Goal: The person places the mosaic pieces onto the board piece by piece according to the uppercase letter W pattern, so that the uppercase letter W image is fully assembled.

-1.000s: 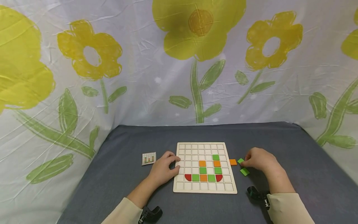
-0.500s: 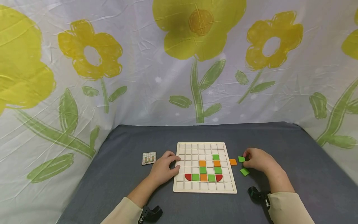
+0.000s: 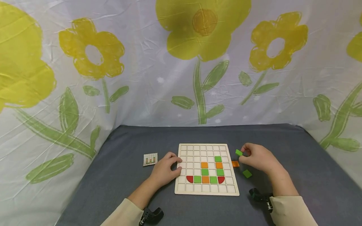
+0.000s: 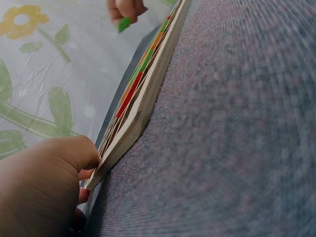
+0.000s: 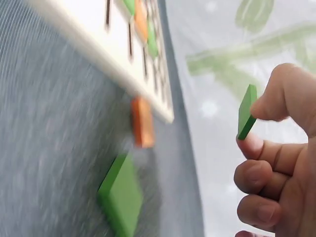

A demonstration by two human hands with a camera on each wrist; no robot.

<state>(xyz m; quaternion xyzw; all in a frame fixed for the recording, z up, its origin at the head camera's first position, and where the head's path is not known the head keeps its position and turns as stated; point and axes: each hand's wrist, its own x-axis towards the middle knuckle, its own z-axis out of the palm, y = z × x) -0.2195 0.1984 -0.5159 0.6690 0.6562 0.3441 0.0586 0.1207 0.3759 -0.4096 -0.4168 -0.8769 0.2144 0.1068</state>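
Observation:
A wooden grid board lies on the cloth, with green and orange square tiles and two red rounded pieces set in its cells. At its left edge, my left hand rests with thumb and fingertips touching the rim; the left wrist view shows the thumb against the edge. To the right of the board, my right hand pinches a green square tile between thumb and index finger, raised above the cloth and tilted. The other fingers are curled.
An orange tile lies against the board's right edge. Another green tile is on the cloth below my right hand. A small card printed with a coloured grid lies left of the board. A flowered curtain hangs behind.
My right hand has lifted the upper green tile off the cloth and moved it up and left toward the board. My left hand has stayed at the board's edge.

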